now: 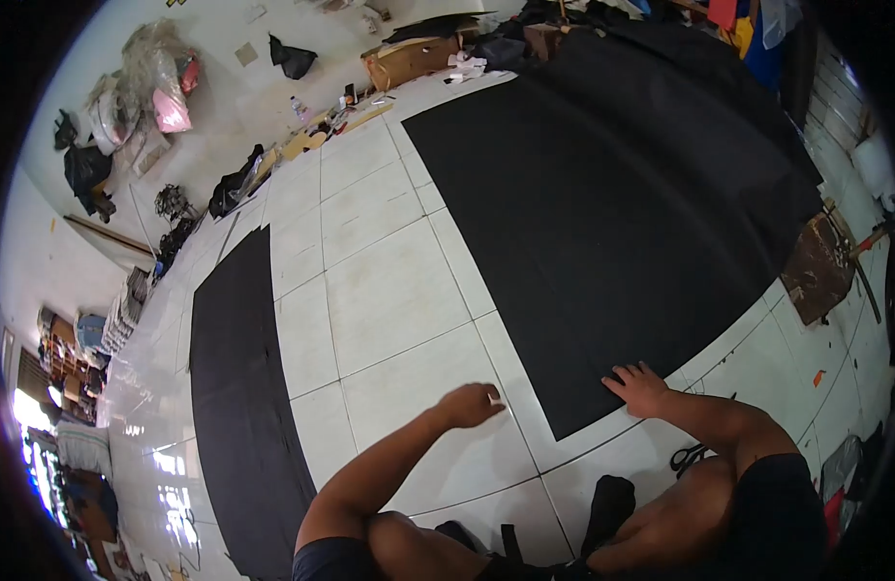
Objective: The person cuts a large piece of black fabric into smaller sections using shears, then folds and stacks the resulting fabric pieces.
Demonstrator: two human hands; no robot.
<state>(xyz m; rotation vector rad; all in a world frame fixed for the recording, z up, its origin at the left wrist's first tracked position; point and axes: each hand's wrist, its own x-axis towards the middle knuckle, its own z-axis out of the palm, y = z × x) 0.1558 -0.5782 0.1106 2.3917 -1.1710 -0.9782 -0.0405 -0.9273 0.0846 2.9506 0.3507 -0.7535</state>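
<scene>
A large sheet of black fabric [602, 232] lies spread on the tiled floor, its near corner close to my knees. Fingers spread, my right hand [641, 389] rests on the sheet's near edge. My left hand [472, 406] hovers over the white tiles, left of that corner and apart from the fabric. Its fingers are curled in, and a small pale spot shows at their tips; I cannot make out what it is. Beside my right knee lies a pair of black-handled scissors [688, 457], partly hidden by my leg.
A long black fabric strip [236, 387] lies on the floor to the left. A brown board [817, 266] sits by the sheet's right edge. Along the back wall are a cardboard box [409, 66], a plastic bottle [299, 108] and scraps. Plastic bags [171, 108] hang on the wall.
</scene>
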